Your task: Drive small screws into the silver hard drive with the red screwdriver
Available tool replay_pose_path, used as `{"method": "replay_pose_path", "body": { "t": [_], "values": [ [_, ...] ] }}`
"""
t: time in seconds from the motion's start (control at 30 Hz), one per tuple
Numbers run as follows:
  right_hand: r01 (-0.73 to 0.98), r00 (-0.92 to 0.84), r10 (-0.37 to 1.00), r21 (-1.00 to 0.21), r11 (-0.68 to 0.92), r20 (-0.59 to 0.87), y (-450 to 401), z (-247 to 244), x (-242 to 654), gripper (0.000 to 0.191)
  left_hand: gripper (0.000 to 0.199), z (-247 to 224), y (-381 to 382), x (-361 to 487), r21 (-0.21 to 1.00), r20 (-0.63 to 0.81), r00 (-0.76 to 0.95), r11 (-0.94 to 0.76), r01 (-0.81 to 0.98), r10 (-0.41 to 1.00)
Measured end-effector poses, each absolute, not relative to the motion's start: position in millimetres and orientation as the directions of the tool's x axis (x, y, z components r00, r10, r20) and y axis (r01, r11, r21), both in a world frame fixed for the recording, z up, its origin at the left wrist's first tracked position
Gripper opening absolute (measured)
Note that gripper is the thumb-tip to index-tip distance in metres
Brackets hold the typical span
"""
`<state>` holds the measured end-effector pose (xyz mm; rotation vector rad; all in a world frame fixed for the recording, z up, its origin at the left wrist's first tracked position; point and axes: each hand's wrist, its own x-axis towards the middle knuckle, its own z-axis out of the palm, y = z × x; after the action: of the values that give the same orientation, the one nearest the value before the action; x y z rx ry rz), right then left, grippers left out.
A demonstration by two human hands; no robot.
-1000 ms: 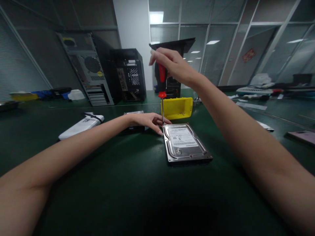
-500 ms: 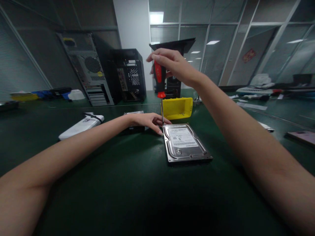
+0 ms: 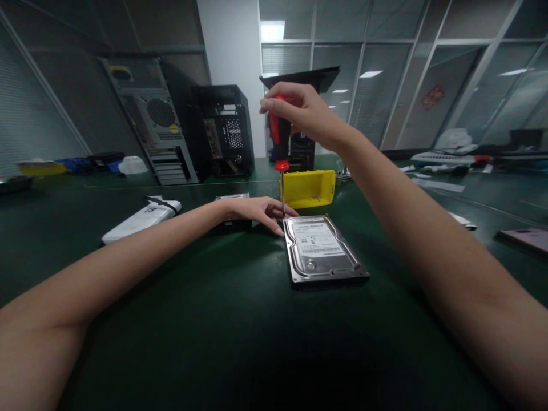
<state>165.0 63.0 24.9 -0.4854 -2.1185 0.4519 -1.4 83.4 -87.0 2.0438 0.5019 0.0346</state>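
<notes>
A silver hard drive [image 3: 315,251] with a white label lies flat on the green table. My left hand [image 3: 261,211] steadies its far left corner, the thumb against the side edge and the fingers reaching behind near the screwdriver's tip. Above that corner, my right hand [image 3: 295,108] is closed round the top of a red and black screwdriver [image 3: 280,137]. The screwdriver stands nearly upright, its shaft meeting the drive's far left corner; the screw under the tip is too small to make out. Another drive [image 3: 234,224] sits partly hidden behind my left wrist.
Just behind the drive stands a yellow bin [image 3: 308,189] on its side. A white box with a black strap [image 3: 143,221] lies to the left. Open computer cases [image 3: 225,131] stand at the back. A phone-like slab [image 3: 524,238] rests at far right.
My right hand's fingers have shifted round the screwdriver's handle, which has turned a little and shows more of its black side. The left hand and the drive stay in place.
</notes>
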Motion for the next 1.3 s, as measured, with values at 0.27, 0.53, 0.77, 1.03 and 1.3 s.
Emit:
{"method": "replay_pose_path", "body": {
  "t": [0.27,0.53,0.77,1.03,1.3],
  "values": [
    [0.162,-0.536,0.562,-0.576,0.801,0.63,60.5,24.2,167.4,0.01,0.064,-88.8,85.6,-1.1,0.856,-0.177,0.923,-0.409,0.315,0.341],
    [0.184,-0.514,0.622,-0.633,0.752,0.59,58.7,23.0,165.7,0.015,0.064,-89.9,85.8,-0.8,0.858,-0.171,0.925,-0.41,0.31,0.34],
    [0.148,-0.566,0.61,-0.66,0.736,0.554,65.5,24.6,169.9,0.025,0.064,-89.6,85.4,-1.4,0.854,-0.17,0.921,-0.413,0.315,0.35],
    [0.142,-0.587,0.592,-0.649,0.747,0.552,61.5,25.0,170.2,0.02,0.064,-89.5,85.4,-1.4,0.856,-0.171,0.921,-0.411,0.315,0.349],
    [0.099,-0.621,0.534,-0.618,0.78,0.574,63.8,23.7,170.9,0.012,0.062,-88.7,84.4,-1.6,0.869,-0.174,0.921,-0.385,0.31,0.349]
  ]
}}
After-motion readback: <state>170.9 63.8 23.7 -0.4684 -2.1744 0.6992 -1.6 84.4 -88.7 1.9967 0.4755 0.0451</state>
